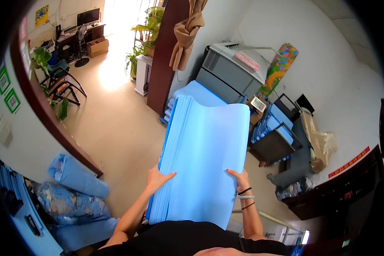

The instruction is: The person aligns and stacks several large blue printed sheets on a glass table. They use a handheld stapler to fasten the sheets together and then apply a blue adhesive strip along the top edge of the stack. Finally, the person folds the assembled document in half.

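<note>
A thick stack of light blue sheets (202, 158) lies across my forearms' reach in front of my body, its layered edges showing along the left. Its far end bends up in a curve on the right. My left hand (160, 179) grips the left edge, thumb on top and fingers hidden underneath. On the right edge my right hand (240, 179) does the same, its thumb pressed on the top sheet. Dark bands and a pale bracelet circle my right wrist. The near end of the stack rests close against my black shirt.
Beyond the stack, more folded blue sheets (200, 91) lie before a large grey machine (230, 68). At right stands a dark bin (275, 145) of blue pieces. Blue rolls and bags (74, 200) line the left wall. A doorway with a dark frame (59, 123) opens onto another room.
</note>
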A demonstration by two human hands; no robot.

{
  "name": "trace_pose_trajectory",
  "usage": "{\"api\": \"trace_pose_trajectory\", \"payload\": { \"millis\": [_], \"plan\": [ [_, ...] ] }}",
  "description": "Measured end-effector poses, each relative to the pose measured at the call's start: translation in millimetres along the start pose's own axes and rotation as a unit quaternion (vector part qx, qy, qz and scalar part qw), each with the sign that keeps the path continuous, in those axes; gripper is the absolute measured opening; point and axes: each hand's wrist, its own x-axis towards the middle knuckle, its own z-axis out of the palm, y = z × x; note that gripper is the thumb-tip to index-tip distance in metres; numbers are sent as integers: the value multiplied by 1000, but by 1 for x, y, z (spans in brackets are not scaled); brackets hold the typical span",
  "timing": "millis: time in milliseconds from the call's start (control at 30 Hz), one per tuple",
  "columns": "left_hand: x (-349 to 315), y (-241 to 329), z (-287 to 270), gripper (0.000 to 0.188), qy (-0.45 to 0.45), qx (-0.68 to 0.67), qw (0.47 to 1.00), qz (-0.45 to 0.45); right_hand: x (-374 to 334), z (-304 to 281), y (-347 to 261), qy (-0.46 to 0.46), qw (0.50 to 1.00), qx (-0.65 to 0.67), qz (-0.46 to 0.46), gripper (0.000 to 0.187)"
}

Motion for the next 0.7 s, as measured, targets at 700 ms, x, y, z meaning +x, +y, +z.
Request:
{"api": "trace_pose_trajectory", "payload": {
  "millis": [700],
  "plan": [
    [560, 94, 174, 50, 160, -61, 983, -60, 705, 26, -151, -166, 980, -80, 77, 57]
  ]
}}
